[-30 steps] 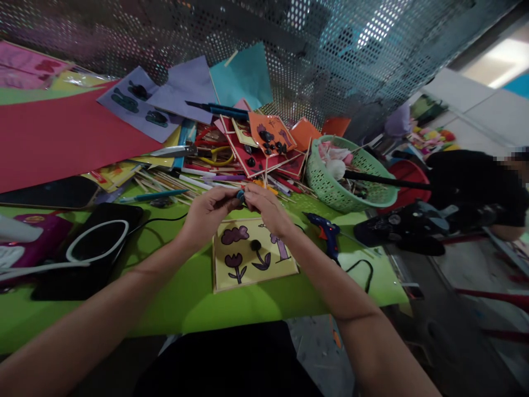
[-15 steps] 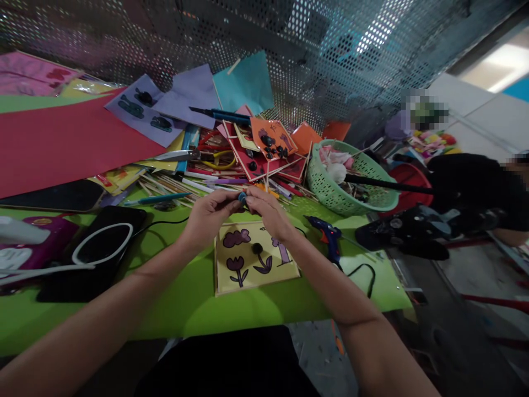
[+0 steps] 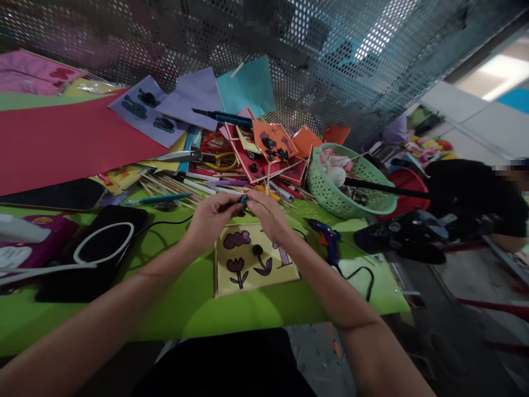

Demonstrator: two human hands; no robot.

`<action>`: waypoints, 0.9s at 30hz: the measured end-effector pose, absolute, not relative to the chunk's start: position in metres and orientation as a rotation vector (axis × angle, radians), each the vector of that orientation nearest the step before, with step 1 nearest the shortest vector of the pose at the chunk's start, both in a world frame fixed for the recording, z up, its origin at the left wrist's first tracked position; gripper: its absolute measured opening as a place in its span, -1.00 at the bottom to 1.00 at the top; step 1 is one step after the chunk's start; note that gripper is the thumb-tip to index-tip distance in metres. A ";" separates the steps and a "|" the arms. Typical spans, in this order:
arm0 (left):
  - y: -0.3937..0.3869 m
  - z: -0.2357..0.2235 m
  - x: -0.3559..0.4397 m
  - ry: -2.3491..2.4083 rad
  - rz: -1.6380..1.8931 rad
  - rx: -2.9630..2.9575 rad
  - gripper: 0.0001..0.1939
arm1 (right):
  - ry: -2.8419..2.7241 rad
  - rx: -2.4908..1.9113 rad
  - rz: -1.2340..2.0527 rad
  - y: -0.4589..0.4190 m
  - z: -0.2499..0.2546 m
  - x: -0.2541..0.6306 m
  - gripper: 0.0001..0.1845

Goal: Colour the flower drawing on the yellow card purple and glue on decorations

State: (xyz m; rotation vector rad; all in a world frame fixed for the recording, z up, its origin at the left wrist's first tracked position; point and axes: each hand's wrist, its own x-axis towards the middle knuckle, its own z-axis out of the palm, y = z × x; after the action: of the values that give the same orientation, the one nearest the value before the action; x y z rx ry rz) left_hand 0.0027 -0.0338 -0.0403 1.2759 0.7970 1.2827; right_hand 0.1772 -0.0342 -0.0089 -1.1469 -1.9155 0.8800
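Between the fingertips of both hands is a small blue piece, too small to name more exactly. My left hand pinches it from the left, and my right hand has its fingers closed on it from the right. Just below them lies a yellow picture card edged with thin sticks. It bears a purple cloud, a tulip, a second flower with a dark round centre, and a purple shape partly behind my right wrist.
A blue glue gun lies right of the card, its cord trailing. A green basket stands behind it. Scissors, wooden sticks and coloured cards crowd the back. A black tablet-like slab lies left. A person in black is at right.
The blue piece has turned a little between my fingertips and shows less of its face. Both hands stay in nearly the same place above the card.
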 end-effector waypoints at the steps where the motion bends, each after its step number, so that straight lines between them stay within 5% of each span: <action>1: -0.033 -0.041 0.003 0.787 1.271 1.259 -0.75 | -1.918 -1.149 0.885 -0.034 -0.008 0.178 -0.74; 27: -0.034 -0.036 0.003 0.787 1.241 1.230 -0.66 | -2.164 -1.226 0.716 -0.037 0.013 0.181 -0.72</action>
State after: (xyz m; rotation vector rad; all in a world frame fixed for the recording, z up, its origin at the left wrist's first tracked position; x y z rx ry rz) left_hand 0.0035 -0.0339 -0.0362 1.2301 0.7869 1.2413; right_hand 0.1810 -0.0374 0.0134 -1.2264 -2.1643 0.7164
